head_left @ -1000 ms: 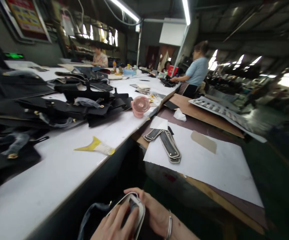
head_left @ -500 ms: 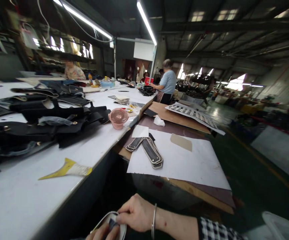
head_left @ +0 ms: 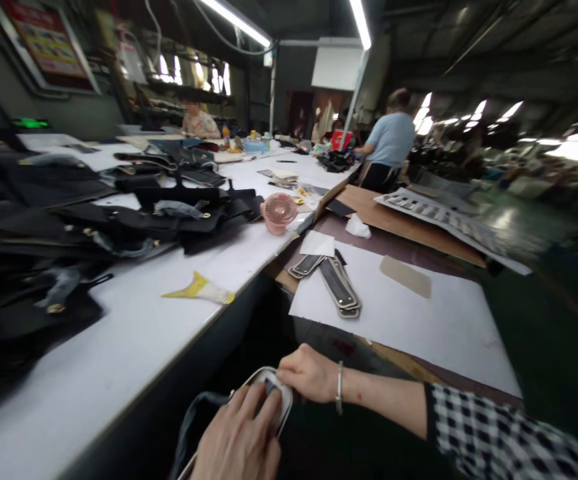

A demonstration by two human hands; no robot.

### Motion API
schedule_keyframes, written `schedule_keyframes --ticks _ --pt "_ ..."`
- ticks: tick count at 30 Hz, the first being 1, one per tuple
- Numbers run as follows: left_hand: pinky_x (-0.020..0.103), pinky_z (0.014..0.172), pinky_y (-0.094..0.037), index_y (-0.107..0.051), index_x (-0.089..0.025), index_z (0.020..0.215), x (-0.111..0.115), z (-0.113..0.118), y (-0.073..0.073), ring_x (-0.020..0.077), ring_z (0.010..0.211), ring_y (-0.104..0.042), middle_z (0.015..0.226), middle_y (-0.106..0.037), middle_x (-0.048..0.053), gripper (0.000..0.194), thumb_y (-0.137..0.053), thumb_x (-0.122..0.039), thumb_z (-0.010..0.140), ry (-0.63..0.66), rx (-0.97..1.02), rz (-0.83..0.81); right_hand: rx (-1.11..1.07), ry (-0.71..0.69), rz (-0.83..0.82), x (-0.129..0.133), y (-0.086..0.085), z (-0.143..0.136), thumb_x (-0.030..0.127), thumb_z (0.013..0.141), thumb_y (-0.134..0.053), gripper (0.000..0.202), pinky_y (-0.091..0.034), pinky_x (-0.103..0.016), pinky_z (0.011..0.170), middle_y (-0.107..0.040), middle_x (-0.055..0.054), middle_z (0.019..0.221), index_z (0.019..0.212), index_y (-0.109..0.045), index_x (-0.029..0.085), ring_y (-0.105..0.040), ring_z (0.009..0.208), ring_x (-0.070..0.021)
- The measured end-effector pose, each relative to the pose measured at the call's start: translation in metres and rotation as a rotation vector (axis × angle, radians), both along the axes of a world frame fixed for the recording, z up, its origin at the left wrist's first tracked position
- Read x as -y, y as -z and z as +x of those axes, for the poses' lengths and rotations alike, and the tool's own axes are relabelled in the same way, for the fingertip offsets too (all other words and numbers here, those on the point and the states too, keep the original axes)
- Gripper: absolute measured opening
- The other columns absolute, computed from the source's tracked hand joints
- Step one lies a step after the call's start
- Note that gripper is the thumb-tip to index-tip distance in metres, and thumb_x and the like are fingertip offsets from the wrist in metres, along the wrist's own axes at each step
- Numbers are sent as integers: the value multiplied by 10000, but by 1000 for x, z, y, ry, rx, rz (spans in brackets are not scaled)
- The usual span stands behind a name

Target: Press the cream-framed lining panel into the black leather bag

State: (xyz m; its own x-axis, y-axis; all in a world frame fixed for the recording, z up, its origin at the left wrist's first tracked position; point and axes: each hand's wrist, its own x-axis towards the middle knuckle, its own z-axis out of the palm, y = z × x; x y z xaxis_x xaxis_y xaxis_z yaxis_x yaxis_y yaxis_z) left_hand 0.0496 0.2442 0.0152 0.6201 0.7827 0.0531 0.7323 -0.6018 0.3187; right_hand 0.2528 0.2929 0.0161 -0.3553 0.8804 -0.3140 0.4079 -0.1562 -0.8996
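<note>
Left grip (head_left: pixel 239 433) held palm-down near, fingers (head_left: pixel 251 400) bent, slightly parted; right grip (head_left: pixel 311 375) curled just beyond, forearm (head_left: pixel 393 401) stretched rightward.

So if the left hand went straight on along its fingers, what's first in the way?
The pale-edged piece, which the left hand is touching; just past that, probably the right hand at the piece's far edge. Depth there is unclear.

From here I read the held piece (head_left: pixel 287 403) as white with a dark bluish inside, the strap (head_left: pixel 187 421) nearby as grey-blue. The right sleeve (head_left: pixel 489 427) shows me black-and-white checks; the bracelet (head_left: pixel 339 387) is silvery. I also pick out a white bench (head_left: pixel 133 340), black bags (head_left: pixel 141 223), a pink fan (head_left: pixel 279 213), a yellow-and-white packet (head_left: pixel 203 290), dark strips (head_left: pixel 337 283) edged in cream, a beige card (head_left: pixel 406 276) and a light-blue shirt (head_left: pixel 393 138).
</note>
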Motion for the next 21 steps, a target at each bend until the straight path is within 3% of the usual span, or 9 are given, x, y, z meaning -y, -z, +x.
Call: schedule_keyframes --ticks 2,4,7,12,16,21 --pt "405 935 -505 -608 -278 1161 4 7 -20 244 1109 -587 1249 -624 49 428 -468 -111 793 -76 43 -112 -99 1 -97 -4 11 7 330 874 -634 319 -314 -217 486 -552 50 487 603 -651 162 -489 464 -95" --pt "423 940 -481 -592 -271 1144 4 11 -29 249 1106 -564 1223 -614 48 412 -462 -111 788 -113 58 -171 -209 17 -224 -7 28 13 518 907 -583 446 -365 -221 521 -633 2 595 716 -703 133 -560 547 -121" --pt "435 927 -468 -579 -264 1129 3 13 -30 261 1102 -542 1199 -600 50 383 -463 -129 790 -122 63 -215 -379 99 -442 -2 57 7 673 905 -508 609 -431 -235 623 -693 -51 764 866 -719 103 -610 664 -132" --pt "449 901 -474 -547 -285 1203 1 12 -29 282 1103 -534 1217 -587 62 439 -483 -168 786 -109 24 -267 -726 219 -790 12 91 -29 726 879 -516 630 -463 -223 709 -646 -34 782 823 -661 116 -619 734 -122" --pt "438 895 -479 -525 -319 1237 -2 12 -32 282 1116 -527 1263 -564 54 480 -491 -164 784 -85 -2 -280 -936 280 -941 15 97 -47 686 880 -554 576 -475 -231 766 -624 -26 781 823 -639 119 -626 750 -129" --pt "442 898 -491 -532 -309 1224 -5 14 -35 290 1119 -533 1268 -566 58 440 -517 -187 802 -58 -58 -300 -1056 326 -987 17 91 -48 638 851 -624 518 -482 -238 754 -637 -32 758 789 -634 124 -628 735 -144"
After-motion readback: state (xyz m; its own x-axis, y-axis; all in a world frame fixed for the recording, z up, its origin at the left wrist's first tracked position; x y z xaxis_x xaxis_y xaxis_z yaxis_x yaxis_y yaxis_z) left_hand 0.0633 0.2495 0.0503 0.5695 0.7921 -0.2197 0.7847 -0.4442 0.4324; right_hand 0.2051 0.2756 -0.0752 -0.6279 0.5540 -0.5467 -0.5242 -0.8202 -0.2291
